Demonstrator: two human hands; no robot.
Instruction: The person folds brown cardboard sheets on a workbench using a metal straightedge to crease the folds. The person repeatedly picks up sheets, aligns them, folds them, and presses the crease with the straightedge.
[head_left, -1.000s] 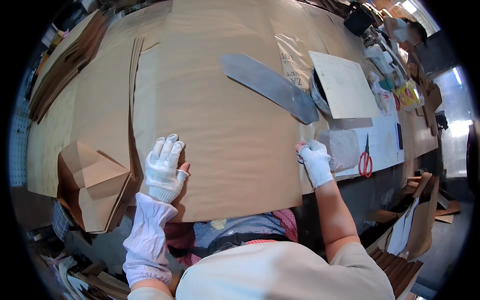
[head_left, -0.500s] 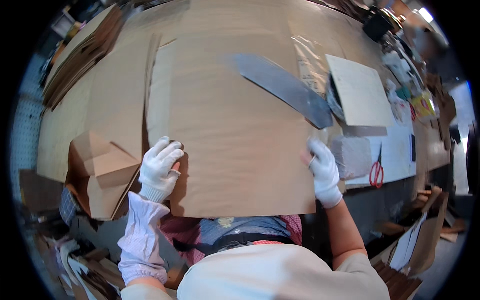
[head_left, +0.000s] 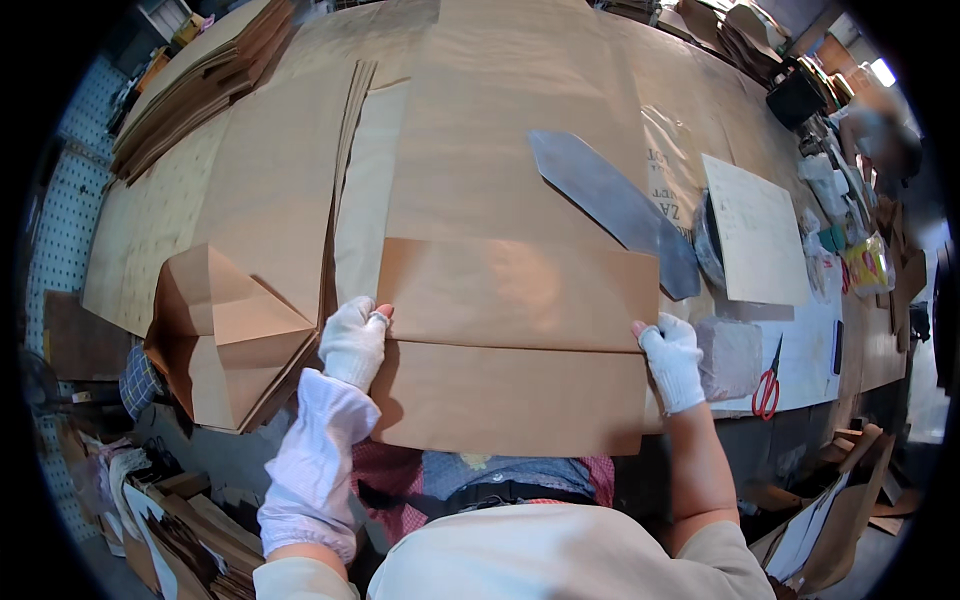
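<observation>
Head view: from where I stand, the two hands are well apart, each in a white glove with the thumb bare. The left hand (head_left: 353,343) is clamped on the left edge of the brown paper (head_left: 510,400), fingers curled and thumb at the rim. The right hand (head_left: 672,362) pinches the opposite edge at about the same height. The paper lies on the table (head_left: 150,195) right in front of the person, its near end at the table's front, by the waist. A straight line runs across it from hand to hand, with a smooth, shiny flap (head_left: 520,290) beyond; whether that line is a crease or a loose edge, I cannot tell.

A pale sleeve (head_left: 312,460) covers the left forearm; the right one is bare. Just left of the left hand sits a folded bag (head_left: 235,335), on a pile of paper (head_left: 265,200). Just right of the right hand is a wrapped block (head_left: 728,358), then red-handled scissors (head_left: 767,392) on a white sheet (head_left: 805,375). Beyond the flap, a grey plate (head_left: 605,205) lies aslant, near a white board (head_left: 755,235). Farther off stand a brown stack (head_left: 205,80) at left and a black bin (head_left: 795,93) at right, near a blurred co-worker (head_left: 880,140).
</observation>
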